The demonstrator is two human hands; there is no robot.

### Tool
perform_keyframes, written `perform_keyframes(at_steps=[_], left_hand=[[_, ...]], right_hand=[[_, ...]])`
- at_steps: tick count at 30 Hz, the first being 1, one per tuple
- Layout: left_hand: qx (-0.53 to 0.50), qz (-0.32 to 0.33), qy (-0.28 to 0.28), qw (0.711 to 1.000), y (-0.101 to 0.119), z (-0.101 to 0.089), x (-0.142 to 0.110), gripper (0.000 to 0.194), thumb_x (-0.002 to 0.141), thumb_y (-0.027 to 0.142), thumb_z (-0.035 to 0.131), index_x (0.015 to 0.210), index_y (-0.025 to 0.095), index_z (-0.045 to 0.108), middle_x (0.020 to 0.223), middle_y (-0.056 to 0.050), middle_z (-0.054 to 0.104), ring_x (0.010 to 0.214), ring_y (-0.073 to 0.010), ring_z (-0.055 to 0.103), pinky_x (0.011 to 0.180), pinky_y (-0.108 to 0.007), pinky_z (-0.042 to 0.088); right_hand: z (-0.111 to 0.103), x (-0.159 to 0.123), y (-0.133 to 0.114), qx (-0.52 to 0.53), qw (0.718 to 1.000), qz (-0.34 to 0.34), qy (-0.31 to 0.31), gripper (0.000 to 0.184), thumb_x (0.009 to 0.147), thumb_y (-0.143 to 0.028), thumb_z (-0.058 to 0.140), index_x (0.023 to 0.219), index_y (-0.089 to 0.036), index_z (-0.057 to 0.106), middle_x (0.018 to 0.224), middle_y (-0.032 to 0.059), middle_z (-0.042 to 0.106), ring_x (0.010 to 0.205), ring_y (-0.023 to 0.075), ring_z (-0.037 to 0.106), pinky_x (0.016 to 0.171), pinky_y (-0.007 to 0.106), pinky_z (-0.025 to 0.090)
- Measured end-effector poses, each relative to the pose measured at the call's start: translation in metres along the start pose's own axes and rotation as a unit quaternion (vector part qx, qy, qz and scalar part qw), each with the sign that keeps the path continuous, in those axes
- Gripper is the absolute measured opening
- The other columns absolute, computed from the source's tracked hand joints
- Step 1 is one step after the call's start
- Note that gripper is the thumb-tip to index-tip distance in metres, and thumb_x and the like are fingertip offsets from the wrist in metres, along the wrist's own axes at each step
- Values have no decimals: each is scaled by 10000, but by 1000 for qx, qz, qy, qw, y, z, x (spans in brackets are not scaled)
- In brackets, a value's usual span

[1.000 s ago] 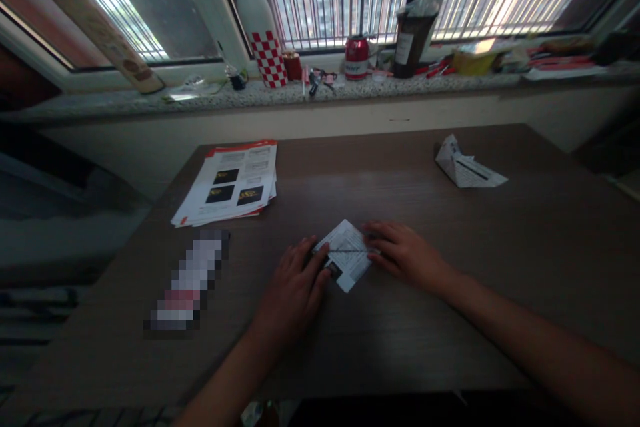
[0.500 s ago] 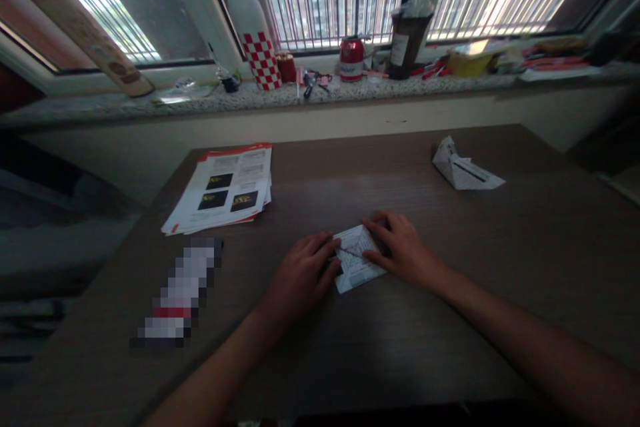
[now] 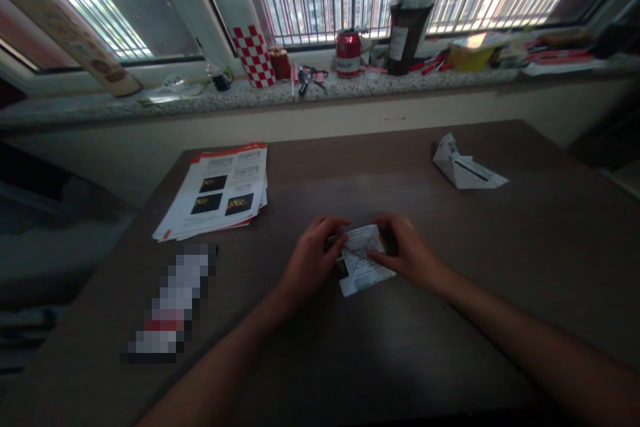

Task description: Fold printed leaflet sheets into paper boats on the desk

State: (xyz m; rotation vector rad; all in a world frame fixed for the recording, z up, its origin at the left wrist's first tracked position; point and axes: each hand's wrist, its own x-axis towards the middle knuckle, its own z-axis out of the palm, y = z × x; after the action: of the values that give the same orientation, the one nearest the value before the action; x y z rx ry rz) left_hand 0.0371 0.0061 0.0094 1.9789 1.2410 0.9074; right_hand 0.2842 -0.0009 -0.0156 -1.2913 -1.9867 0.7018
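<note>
A small sheet of printed paper [image 3: 367, 275], folded with creased flaps, lies on the table between my hands. My left hand [image 3: 314, 250] grips its left side, thumb on the face and fingers curled at the far edge. On the right side, my right hand [image 3: 407, 247] holds it with the thumb on a flap and the index finger bent over the top right corner. The flaps near the middle look slightly lifted. The undersides of my fingers are hidden. Farther right stands a folded paper figure [image 3: 465, 170] of similar printed paper.
A stack of printed sheets [image 3: 220, 190] lies at the back left of the brown table [image 3: 300, 360]. Closer to me is a blurred-out rectangular object [image 3: 173, 300]. On the windowsill [image 3: 200, 99] stand a checkered bottle [image 3: 253, 53], a red can [image 3: 347, 53] and a dark cup [image 3: 407, 33].
My left fingers have curled in and risen around the paper's left side. My right fingers have bent more at its corner. The middle flaps look more raised, and the view has shifted slightly.
</note>
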Motion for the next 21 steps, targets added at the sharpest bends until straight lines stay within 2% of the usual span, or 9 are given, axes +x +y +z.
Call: perform_keyframes(at_steps=[3, 6, 10, 14, 17, 21], left_hand=[[-80, -20, 10, 997, -2, 2, 0, 268, 978, 194, 682, 1242, 239, 694, 1081, -24, 698, 985, -183, 702, 875, -310, 578], [-137, -42, 11, 990, 0, 3, -3, 261, 972, 260, 712, 1232, 243, 698, 1066, -21, 722, 968, -185, 716, 877, -319, 590], [-177, -68, 21, 982, 6, 3, -6, 233, 957, 274, 728, 1187, 239, 713, 1048, -19, 729, 952, -180, 719, 858, -312, 599], [-214, -109, 25, 970, 8, 2, -8, 228, 935, 308, 753, 1141, 223, 712, 1065, -32, 737, 935, -187, 726, 802, -303, 608], [-230, -144, 17, 962, 9, 1, -10, 191, 936, 348, 753, 1060, 208, 718, 987, -32, 750, 893, -194, 735, 775, -305, 605], [-229, -158, 14, 961, 8, 1, -10, 182, 941, 372, 754, 1016, 208, 731, 948, -34, 760, 891, -202, 739, 776, -310, 596]], right_hand=[[-3, 0, -2, 108, 993, 53, 5, 408, 919, -409, 730, 1250, -250, 551, 1096, 84, 676, 980, 260, 661, 852, 412, 545], [-7, 0, -5, 185, 977, 102, -16, 345, 967, -487, 665, 1208, -243, 619, 914, 33, 692, 816, 218, 664, 725, 353, 536], [-11, -1, -10, 175, 975, 132, -36, 302, 967, -521, 651, 1003, -234, 736, 816, 29, 696, 735, 202, 643, 654, 332, 501], [-15, -1, -15, 152, 979, 135, -10, 294, 951, -515, 667, 951, -234, 755, 742, 14, 671, 666, 183, 610, 594, 310, 464], [-17, -1, -18, 143, 981, 135, -1, 289, 948, -504, 669, 929, -231, 761, 739, 17, 682, 659, 178, 614, 586, 301, 469], [-19, 0, -20, 133, 983, 129, 3, 287, 949, -493, 667, 907, -228, 767, 751, 22, 711, 666, 176, 635, 590, 296, 483]])
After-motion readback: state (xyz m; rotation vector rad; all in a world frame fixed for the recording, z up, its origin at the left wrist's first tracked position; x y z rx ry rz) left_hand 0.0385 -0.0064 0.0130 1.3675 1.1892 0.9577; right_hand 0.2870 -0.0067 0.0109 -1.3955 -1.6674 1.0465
